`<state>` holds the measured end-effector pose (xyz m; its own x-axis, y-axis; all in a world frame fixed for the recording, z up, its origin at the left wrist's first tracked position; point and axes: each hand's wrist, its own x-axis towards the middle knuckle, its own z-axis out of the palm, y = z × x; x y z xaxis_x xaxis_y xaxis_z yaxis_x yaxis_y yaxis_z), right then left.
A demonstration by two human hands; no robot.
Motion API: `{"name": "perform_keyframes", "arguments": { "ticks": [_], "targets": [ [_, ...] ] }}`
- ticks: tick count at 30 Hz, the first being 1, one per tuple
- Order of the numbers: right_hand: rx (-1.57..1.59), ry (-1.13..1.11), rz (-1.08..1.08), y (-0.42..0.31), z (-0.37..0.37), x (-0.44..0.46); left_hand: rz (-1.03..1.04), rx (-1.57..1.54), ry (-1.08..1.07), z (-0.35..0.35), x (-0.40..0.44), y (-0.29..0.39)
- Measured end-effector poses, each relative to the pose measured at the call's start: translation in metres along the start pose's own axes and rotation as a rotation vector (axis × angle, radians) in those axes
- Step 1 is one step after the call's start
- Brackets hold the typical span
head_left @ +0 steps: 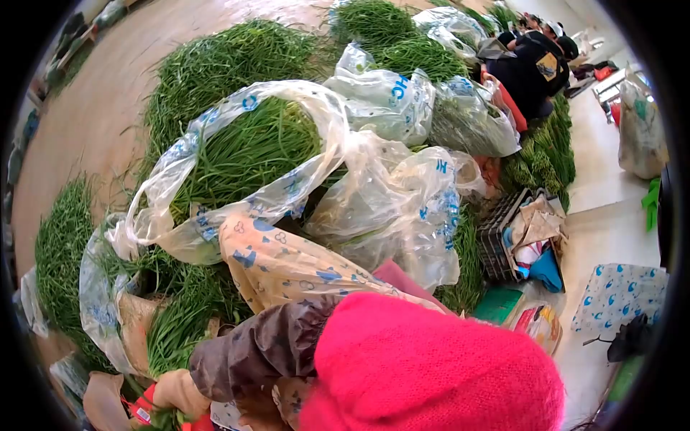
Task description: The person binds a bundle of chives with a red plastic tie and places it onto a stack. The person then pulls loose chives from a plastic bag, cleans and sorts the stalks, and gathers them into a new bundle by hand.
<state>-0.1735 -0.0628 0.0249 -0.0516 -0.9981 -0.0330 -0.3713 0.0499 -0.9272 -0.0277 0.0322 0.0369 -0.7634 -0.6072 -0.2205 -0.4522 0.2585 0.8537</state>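
Note:
Neither of my own hands can be made out. A bright pink knit hat (438, 359) fills the lower middle, seemingly on another person very close to me. From beside it a dark brown sleeve (255, 352) reaches left to a tan-gloved hand (180, 395), apparently that person's. This hand is near red material with a white label (143, 414) and long green leaves; its fingers are mostly hidden. A second tan shape (104, 401), perhaps a glove, lies to its left. Beige patterned fabric (295, 262) stretches across above the sleeve.
Heaped long green stalks (223, 68) lie on the floor beyond clear plastic bags (410, 208) with blue print. A black crate (497, 237) holds cloth and packaging. Another person in dark clothes (528, 72) bends at the upper right. A blue-patterned sheet (619, 294) lies right.

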Motion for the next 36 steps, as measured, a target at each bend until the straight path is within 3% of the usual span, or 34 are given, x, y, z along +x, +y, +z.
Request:
{"name": "perform_keyframes", "arguments": {
  "ticks": [5, 12, 14, 16, 18, 20, 21, 23, 25, 26, 27, 29, 30, 31, 32, 33, 35, 36],
  "targets": [
    [-0.114, 0.023, -0.221, -0.015, -0.006, -0.032, -0.09, -0.135, -0.012, 0.01, 0.016, -0.003],
    [-0.474, 0.15, -0.838, -0.012, -0.031, -0.116, -0.321, -0.537, 0.005, 0.0, 0.041, -0.01],
    [-0.437, 0.203, -0.988, -0.005, -0.039, -0.134, -0.384, -0.672, -0.013, -0.007, 0.049, -0.012],
    [-0.11, 0.295, -1.157, 0.001, -0.054, -0.15, -0.438, -0.806, -0.036, -0.019, 0.057, -0.013],
    [0.3, -0.03, -0.78, -0.021, -0.083, -0.177, -0.476, -0.947, -0.063, -0.032, 0.059, -0.012],
    [0.479, -0.329, -0.241, -0.022, -0.11, -0.192, -0.461, -1.053, -0.094, -0.042, 0.06, -0.006],
    [0.715, -0.229, -0.245, 0.016, -0.078, -0.175, -0.422, -1.073, -0.112, -0.044, 0.066, -0.003],
    [0.534, -0.201, 0.326, 0.014, -0.097, -0.164, -0.219, -1.012, -0.168, -0.048, 0.081, 0.001],
    [0.419, -0.147, 0.282, 0.061, -0.043, -0.144, -0.319, -0.943, -0.25, -0.058, 0.081, -0.002],
    [0.643, -0.161, 0.014, 0.091, -0.02, -0.141, -0.309, -0.886, -0.307, -0.049, 0.073, 0.004],
    [0.649, -0.166, 0.025, 0.085, -0.025, -0.145, -0.319, -0.894, -0.306, -0.045, 0.069, 0.003],
    [1.056, -0.124, 0.118, 0.059, -0.039, -0.14, -0.374, -0.728, -0.286, -0.043, 0.058, 0.012],
    [1.304, -0.17, 0.273, 0.076, -0.029, -0.125, -0.395, -0.73, -0.284, -0.04, 0.055, 0.022],
    [1.716, -0.059, 0.013, 0.086, -0.019, -0.118, -0.408, -0.736, -0.281, -0.044, 0.051, 0.015],
    [1.832, 0.019, -0.044, 0.093, -0.019, -0.108, -0.451, -0.717, -0.409, -0.051, 0.047, 0.004],
    [1.904, 0.13, 0.016, 0.105, -0.024, -0.1, -0.493, -0.701, -0.537, -0.054, 0.041, -0.006],
    [1.976, 0.393, 0.24, 0.106, -0.041, -0.092, -0.524, -0.764, -0.569, -0.048, 0.03, -0.017],
    [1.861, 0.651, 0.27, 0.091, -0.047, -0.101, -0.532, -0.809, -0.591, -0.046, 0.024, -0.03]
  ]
}}
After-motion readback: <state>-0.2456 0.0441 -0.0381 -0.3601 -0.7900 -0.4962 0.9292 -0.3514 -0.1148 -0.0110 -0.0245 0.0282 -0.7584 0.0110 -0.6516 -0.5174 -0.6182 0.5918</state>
